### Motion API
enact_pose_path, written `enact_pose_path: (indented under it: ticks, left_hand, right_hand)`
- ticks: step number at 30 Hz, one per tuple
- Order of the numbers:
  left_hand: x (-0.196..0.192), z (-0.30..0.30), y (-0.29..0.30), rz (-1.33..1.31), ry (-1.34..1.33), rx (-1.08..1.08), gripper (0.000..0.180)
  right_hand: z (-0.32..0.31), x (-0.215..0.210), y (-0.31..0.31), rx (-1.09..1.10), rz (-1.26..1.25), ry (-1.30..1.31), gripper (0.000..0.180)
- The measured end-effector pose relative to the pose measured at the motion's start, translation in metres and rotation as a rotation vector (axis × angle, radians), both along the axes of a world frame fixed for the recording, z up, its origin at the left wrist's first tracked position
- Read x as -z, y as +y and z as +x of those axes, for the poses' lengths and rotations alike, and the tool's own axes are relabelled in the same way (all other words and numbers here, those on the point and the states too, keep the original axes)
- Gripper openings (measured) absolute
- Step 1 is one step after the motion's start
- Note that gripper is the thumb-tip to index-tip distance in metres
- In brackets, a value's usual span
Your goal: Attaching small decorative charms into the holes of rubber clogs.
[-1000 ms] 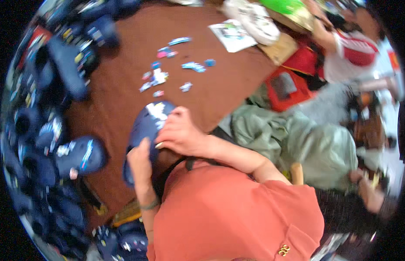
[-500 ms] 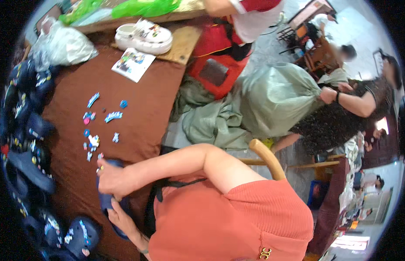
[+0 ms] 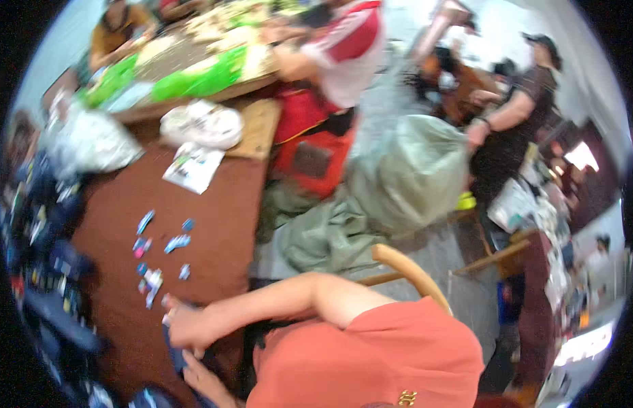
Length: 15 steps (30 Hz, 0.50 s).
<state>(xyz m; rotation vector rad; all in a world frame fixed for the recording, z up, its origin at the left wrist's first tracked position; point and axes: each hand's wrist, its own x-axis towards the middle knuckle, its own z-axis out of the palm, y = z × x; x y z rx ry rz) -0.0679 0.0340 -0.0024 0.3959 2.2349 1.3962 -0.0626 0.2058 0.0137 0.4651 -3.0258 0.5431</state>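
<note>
Head view, blurred by motion, looks down and to the right over the person's own orange-sleeved shoulder onto a brown table [image 3: 214, 204]. The right hand [image 3: 187, 326] lies at the near edge of the table with its fingers curled down onto a dark blue shoe [image 3: 175, 350], pressing or gripping its upper part; how firmly it grips cannot be told through the blur. The left hand [image 3: 204, 377] comes in below it, palm up under the same shoe, its fingers touching the shoe's underside, though whether they close on it cannot be told. The shoe sits between the two hands, at the table's near edge, just in front of the person's chest. Just beyond the right hand a scatter of small blue and white charms [image 3: 156, 251] lies on the bare table top, the nearest ones just beside the knuckles. Along the left rim a heap of more dark blue shoes [image 3: 47, 272] runs down the table. Farther off lie a printed sheet [image 3: 192, 168], a pair of white shoes [image 3: 201, 124] and a clear plastic bag [image 3: 92, 143]. To the right, on the floor, slumps a large pale green sack [image 3: 391, 183], and other people stand and sit around it.
</note>
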Motion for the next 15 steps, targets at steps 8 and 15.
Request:
enact_pose_path:
  ticks: [8, 15]
  left_hand:
    - [-0.004, 0.011, 0.018, 0.307, -0.078, -0.103, 0.035]
    - [-0.008, 0.028, 0.011, 0.548, -0.373, -0.168, 0.029]
  right_hand:
    - [0.073, 0.003, 0.016, 0.129, -0.425, 0.368, 0.018]
    - [0.066, 0.005, 0.090, 0.323, -0.352, 0.353, 0.009]
